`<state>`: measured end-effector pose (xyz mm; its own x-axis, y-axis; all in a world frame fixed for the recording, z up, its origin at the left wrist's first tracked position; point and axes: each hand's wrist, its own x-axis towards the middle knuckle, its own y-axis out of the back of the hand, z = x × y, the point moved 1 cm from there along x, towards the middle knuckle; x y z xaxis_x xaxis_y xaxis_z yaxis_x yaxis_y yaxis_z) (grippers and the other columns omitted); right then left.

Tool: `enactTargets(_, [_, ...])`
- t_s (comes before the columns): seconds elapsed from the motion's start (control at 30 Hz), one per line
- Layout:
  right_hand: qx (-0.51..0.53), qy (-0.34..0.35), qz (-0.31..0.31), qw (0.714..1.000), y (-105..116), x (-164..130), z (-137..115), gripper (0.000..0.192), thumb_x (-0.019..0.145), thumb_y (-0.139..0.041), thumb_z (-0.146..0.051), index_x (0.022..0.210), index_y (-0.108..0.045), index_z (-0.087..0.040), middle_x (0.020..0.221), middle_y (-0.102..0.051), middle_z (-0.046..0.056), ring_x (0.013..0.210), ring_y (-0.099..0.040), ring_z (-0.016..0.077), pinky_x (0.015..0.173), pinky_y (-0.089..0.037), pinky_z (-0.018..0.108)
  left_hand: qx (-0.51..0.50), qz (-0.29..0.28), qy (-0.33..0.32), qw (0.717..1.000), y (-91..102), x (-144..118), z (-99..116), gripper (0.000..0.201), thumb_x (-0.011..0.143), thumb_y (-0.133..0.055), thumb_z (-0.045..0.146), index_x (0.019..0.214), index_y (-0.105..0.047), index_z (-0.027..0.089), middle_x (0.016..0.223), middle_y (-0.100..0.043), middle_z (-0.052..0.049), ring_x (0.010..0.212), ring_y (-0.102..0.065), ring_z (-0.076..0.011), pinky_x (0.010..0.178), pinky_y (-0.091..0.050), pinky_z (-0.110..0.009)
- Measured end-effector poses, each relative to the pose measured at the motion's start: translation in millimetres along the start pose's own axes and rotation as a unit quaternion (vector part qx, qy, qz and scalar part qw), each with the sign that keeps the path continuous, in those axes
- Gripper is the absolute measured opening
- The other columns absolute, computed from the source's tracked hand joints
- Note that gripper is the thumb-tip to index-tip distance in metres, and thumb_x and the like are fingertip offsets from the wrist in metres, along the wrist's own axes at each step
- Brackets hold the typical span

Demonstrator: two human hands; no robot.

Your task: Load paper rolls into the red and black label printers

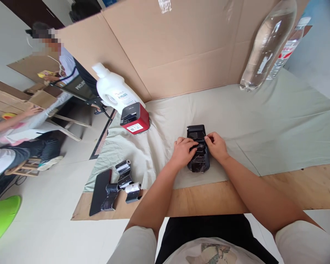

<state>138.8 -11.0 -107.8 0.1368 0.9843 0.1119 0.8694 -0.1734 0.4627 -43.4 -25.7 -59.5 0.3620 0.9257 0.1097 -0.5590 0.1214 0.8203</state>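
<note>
- Room w/ pale tile floor; low wooden board as work surface, grey-green cloth spread over most of it, big cardboard sheet standing as a backdrop beyond the hands.
- Person seated at near edge of board, both bare arms stretched fwd onto the cloth.
- Black device lies on the cloth right btwn the two hands, long axis pointing away from person; lid end sticks out past the fingertips, glossy lower end shows below them.
- Left hand: fingers curled, lying over the device's left side & middle, touching it. Partly closed, but can't tell if it's a real grip or just pressing.
- Right hand: fingers bent in, tips pinched at the device's top-right edge; touching it, firmness of hold unclear.
- Far left of left hand, beyond it: red-and-black box w/ white label, white jug just behind it, touching or nearly.
- Near-left of left hand, at board's edge: flat black panel, black parts and two small rolls beside it.
- Far right of right hand: clear plastic bottle leaning at the cardboard, second bottle just behind.
- Off to the left, well apart: other people at a wooden table; green object at frame edge.
</note>
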Motion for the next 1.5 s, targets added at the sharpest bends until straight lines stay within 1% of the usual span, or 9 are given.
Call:
enactTargets(0.17, [-0.007,-0.002,-0.008,1.000,0.6,1.5,-0.9,0.027,0.085,-0.046,-0.049,0.081,-0.056,-0.024,0.085,-0.068,0.007,0.082,-0.060,0.0241,0.076,-0.045,0.040,0.125,-0.114,-0.033,0.985,3.6,27.3,16.1,0.011,0.068,-0.072,0.017,0.078,-0.074,0.020,0.091,-0.066,-0.013,0.102,-0.050,-0.0356,0.096,-0.031,-0.053])
enactTargets(0.27, [-0.004,0.003,-0.005,1.000,0.4,3.0,0.5,0.026,0.085,-0.046,-0.048,0.081,-0.056,-0.024,0.086,-0.068,0.007,0.082,-0.059,0.0239,0.077,-0.046,0.040,0.121,-0.116,-0.032,0.985,-3.4,39.1,20.1,0.009,0.064,-0.073,0.016,0.061,-0.064,0.018,0.078,-0.060,-0.013,0.101,-0.050,-0.0367,0.097,-0.030,-0.054])
enactTargets(0.47, [-0.007,0.014,0.003,1.000,-0.5,6.3,6.0,0.028,0.085,-0.047,-0.049,0.082,-0.057,-0.023,0.086,-0.068,0.008,0.080,-0.059,0.0242,0.077,-0.047,0.041,0.090,-0.083,-0.022,0.992,-1.0,40.8,20.0,0.019,0.055,-0.075,0.012,0.066,-0.061,0.020,0.075,-0.061,-0.010,0.095,-0.055,-0.0338,0.094,-0.036,-0.047])
enactTargets(0.7, [0.011,0.030,0.011,0.999,-0.8,9.6,14.3,0.034,0.083,-0.048,-0.055,0.083,-0.058,-0.023,0.085,-0.069,0.009,0.080,-0.060,0.0243,0.080,-0.047,0.042,-0.133,-0.026,0.009,0.991,14.9,17.9,19.0,0.028,0.059,-0.069,0.014,0.083,-0.057,0.021,0.081,-0.060,0.000,0.077,-0.053,-0.0174,0.078,-0.045,-0.032])
enactTargets(0.87, [0.008,0.028,0.016,0.999,-2.0,11.3,19.2,0.035,0.082,-0.050,-0.055,0.084,-0.060,-0.022,0.085,-0.069,0.009,0.079,-0.061,0.0241,0.080,-0.049,0.043,-0.299,0.006,0.086,0.950,68.5,-26.1,-14.4,0.036,0.060,-0.071,0.022,0.093,-0.057,0.018,0.095,-0.060,-0.002,0.086,-0.057,-0.0152,0.085,-0.045,-0.032])
enactTargets(1.03, [0.006,0.019,0.020,1.000,-3.3,11.8,20.1,0.032,0.082,-0.055,-0.054,0.085,-0.061,-0.023,0.083,-0.070,0.008,0.077,-0.063,0.0244,0.079,-0.050,0.044,-0.187,-0.057,0.223,0.955,145.0,-88.3,-77.0,0.041,0.055,-0.074,0.027,0.094,-0.066,0.016,0.094,-0.065,-0.005,0.090,-0.061,-0.0220,0.088,-0.046,-0.039])
enactTargets(1.13, [-0.004,0.021,0.022,1.000,-3.1,12.0,19.3,0.028,0.081,-0.057,-0.051,0.084,-0.061,-0.023,0.082,-0.070,0.007,0.077,-0.064,0.0243,0.080,-0.051,0.044,-0.020,-0.047,0.281,0.958,165.0,-115.7,-109.6,0.038,0.059,-0.070,0.025,0.096,-0.069,0.018,0.092,-0.066,-0.005,0.093,-0.060,-0.0256,0.092,-0.045,-0.042])
enactTargets(1.3, [-0.007,0.028,0.022,0.999,-2.1,12.0,19.7,0.025,0.081,-0.056,-0.048,0.084,-0.060,-0.024,0.086,-0.071,0.009,0.081,-0.065,0.0260,0.084,-0.051,0.047,0.187,-0.003,0.271,0.944,149.7,-128.7,-133.9,0.042,0.071,-0.066,0.022,0.112,-0.071,0.022,0.107,-0.067,-0.011,0.123,-0.047,-0.0342,0.107,-0.037,-0.048])
enactTargets(1.5, [0.004,0.028,0.020,0.999,-2.7,13.2,23.4,0.025,0.079,-0.056,-0.048,0.084,-0.060,-0.024,0.088,-0.071,0.010,0.082,-0.066,0.0277,0.085,-0.051,0.050,0.245,0.048,0.212,0.945,133.5,-142.3,-124.5,0.040,0.078,-0.063,0.019,0.117,-0.066,0.018,0.129,-0.060,-0.014,0.125,-0.045,-0.0350,0.108,-0.036,-0.050])
